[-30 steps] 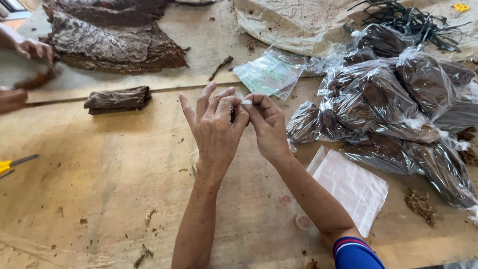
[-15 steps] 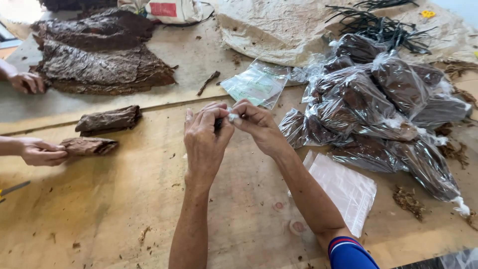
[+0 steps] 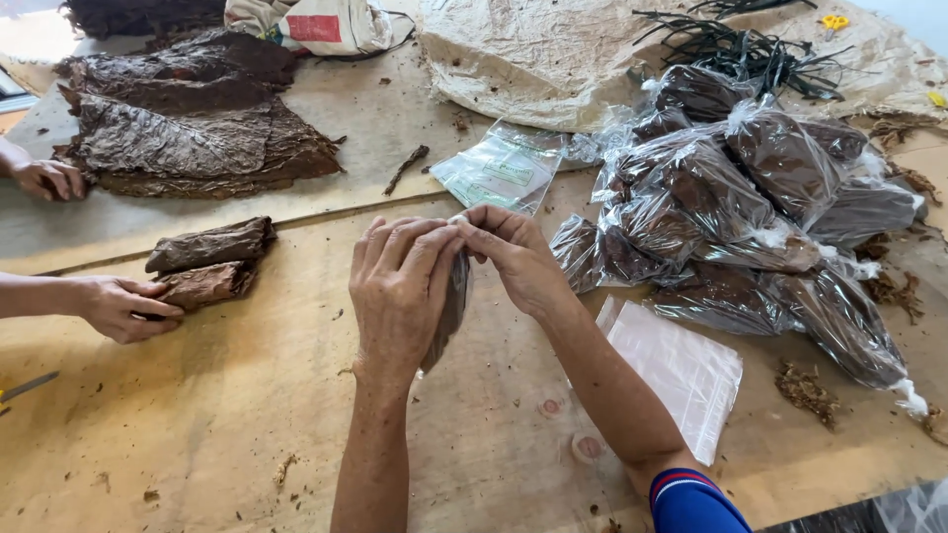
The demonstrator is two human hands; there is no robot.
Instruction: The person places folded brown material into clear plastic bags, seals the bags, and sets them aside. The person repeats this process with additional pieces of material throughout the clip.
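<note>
Hands meet over a wooden worktable: the person's left hand and right hand are closed together on the top edge of a small clear bag of dark leaf, which hangs down behind the left palm, just above the tabletop. The fingertips of both hands pinch the bag's mouth, thumbs and forefingers touching.

To the right lies a heap of filled clear bags, each packed with the same brown leaf, and just beside the right forearm a flat stack of empty plastic bags rests on the wood. More empty bags lie beyond the hands, near a crumpled pale sack and a tangle of black ties.

At the left edge, a co-worker's hand rests on a folded bundle of leaf, while another hand touches the edge of a broad pile of dark flattened leaves. Crumbs of leaf scatter the surface.
</note>
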